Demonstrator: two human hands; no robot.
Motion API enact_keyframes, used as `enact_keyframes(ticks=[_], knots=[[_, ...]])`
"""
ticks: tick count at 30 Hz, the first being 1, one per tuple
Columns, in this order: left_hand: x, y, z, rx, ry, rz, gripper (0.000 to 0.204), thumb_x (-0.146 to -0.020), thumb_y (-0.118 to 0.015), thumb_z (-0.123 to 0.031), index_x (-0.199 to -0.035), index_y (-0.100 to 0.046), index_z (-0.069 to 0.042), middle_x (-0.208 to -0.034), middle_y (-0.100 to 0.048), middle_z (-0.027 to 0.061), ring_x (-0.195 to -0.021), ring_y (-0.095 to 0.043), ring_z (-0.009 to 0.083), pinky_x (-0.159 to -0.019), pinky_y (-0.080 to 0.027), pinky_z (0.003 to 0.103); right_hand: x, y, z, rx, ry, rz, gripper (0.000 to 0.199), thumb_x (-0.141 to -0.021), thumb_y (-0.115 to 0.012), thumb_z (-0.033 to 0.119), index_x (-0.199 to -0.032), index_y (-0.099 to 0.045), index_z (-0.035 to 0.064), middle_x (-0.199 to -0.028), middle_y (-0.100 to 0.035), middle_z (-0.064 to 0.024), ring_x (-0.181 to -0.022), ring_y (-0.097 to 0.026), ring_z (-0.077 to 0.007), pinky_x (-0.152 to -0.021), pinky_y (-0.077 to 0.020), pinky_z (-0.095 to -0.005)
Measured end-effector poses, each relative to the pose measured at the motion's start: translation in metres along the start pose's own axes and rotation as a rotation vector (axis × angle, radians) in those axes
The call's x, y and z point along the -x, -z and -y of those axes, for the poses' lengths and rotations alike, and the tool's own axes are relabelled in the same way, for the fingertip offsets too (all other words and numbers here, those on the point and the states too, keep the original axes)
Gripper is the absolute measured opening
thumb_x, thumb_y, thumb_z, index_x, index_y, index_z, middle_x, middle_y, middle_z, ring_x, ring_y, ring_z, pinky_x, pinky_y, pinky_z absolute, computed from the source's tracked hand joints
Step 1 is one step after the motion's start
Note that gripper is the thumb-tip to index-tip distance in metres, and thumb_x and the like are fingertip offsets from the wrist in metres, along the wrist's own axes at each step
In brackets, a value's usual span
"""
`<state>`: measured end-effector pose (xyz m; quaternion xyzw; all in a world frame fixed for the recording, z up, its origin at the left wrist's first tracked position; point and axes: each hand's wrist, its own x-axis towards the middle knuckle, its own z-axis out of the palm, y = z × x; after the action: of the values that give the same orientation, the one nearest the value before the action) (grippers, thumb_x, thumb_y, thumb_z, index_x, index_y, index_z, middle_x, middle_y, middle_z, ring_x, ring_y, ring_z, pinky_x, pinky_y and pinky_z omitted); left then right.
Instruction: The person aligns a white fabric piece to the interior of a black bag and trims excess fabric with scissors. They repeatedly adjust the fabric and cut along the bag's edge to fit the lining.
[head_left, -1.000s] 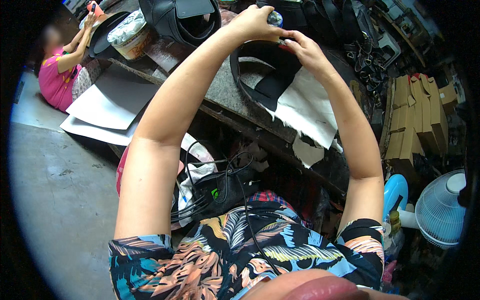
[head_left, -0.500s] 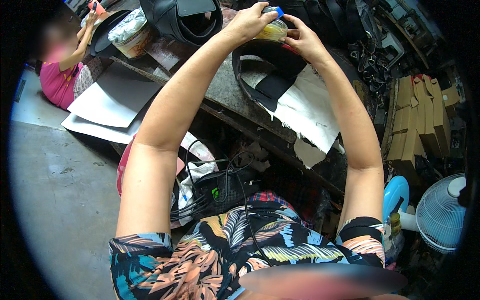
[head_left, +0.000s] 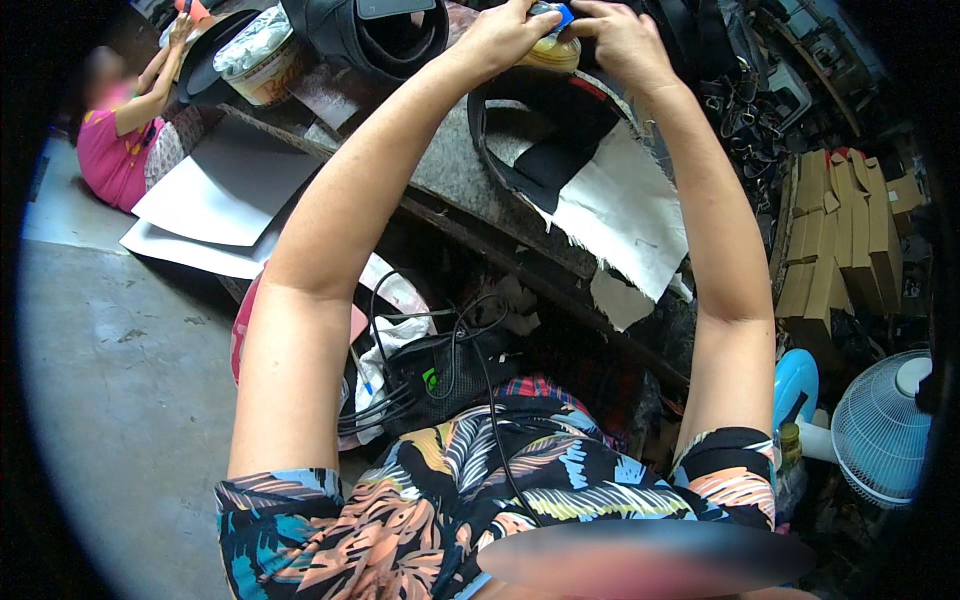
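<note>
Change noted: half a second ago the right hand (head_left: 628, 45) has its fingertips low, at the side of a clear-walled yellow jar (head_left: 552, 55); at present those fingertips are higher, bent over beside a small blue piece (head_left: 562, 16). In judgement, attention shifts from the jar's side to the blue piece, and the work in hand appears to involve both hands at one spot.

Left hand: thumb and fingers are nearly closed, pinching the blue piece near its edge. Right hand: fingers are curled and partly spread, tips pointing toward the left hand. Whether they touch the blue piece or stop just short of it cannot be told.

Location: the blue piece is at the upper edge of the view, held between the two hands and just over the yellow jar. The hands partly cover the jar; its opening cannot be inspected.

Surroundings: on the near side of the jar, a black band (head_left: 590, 112) stands in a curve on the grey table (head_left: 440, 155). A white cloth (head_left: 635, 215) with a frayed edge lies beside the band and reaches over the table's near edge. No hand visibly grips either.
</note>
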<state>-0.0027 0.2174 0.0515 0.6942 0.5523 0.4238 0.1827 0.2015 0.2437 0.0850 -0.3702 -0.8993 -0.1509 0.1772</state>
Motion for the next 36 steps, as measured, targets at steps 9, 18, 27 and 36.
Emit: enact_keyframes(ticks=[9,18,27,36], knots=[[0.008,-0.006,-0.023,-0.251,-0.171,0.002,0.065,-0.089,-0.066,-0.041,-0.137,-0.053,0.002,-0.13,-0.058,0.0275,-0.123,-0.055,0.0403,-0.106,-0.042,0.046,0.033,0.042,-0.004,-0.032,-0.089,0.089,0.025,-0.074,-0.068,0.007,-0.095,-0.074,0.0207,-0.134,-0.061,-0.0066,-0.129,-0.051,-0.0254,-0.113,-0.0262,-0.0637],[0.077,0.001,-0.075,-0.416,-0.491,0.068,0.027,-0.089,-0.066,-0.02,-0.111,-0.069,-0.005,-0.109,-0.069,0.0171,-0.103,-0.068,0.0316,-0.09,-0.055,0.039,0.106,0.023,-0.004,-0.972,-0.342,0.131,0.081,-0.09,-0.069,0.01,-0.158,-0.025,0.0173,-0.123,-0.064,-0.0245,-0.104,-0.066,-0.0219,-0.086,-0.0544,-0.0325],[0.081,-0.025,-0.065,-0.517,-0.339,0.414,0.03,-0.081,-0.078,-0.024,-0.098,-0.07,-0.001,-0.094,-0.068,0.0175,-0.091,-0.069,0.0322,-0.082,-0.055,0.039,0.133,-0.007,0.045,-1.412,-0.606,0.192,0.087,-0.086,-0.068,0.003,-0.159,-0.022,0.0115,-0.085,-0.065,-0.0036,-0.079,-0.063,-0.0083,-0.07,-0.0532,-0.0236],[0.067,-0.057,-0.04,-0.568,-0.376,0.191,0.015,-0.077,-0.075,-0.012,-0.09,-0.075,-0.003,-0.086,-0.072,0.0182,-0.089,-0.071,0.0364,-0.082,-0.057,0.044,0.15,0.0,0.049,-0.832,-0.31,-0.239,0.051,-0.089,-0.066,0.005,-0.136,-0.059,0.0202,-0.104,-0.065,-0.0036,-0.092,-0.065,-0.0154,-0.079,-0.0538,-0.0288]])
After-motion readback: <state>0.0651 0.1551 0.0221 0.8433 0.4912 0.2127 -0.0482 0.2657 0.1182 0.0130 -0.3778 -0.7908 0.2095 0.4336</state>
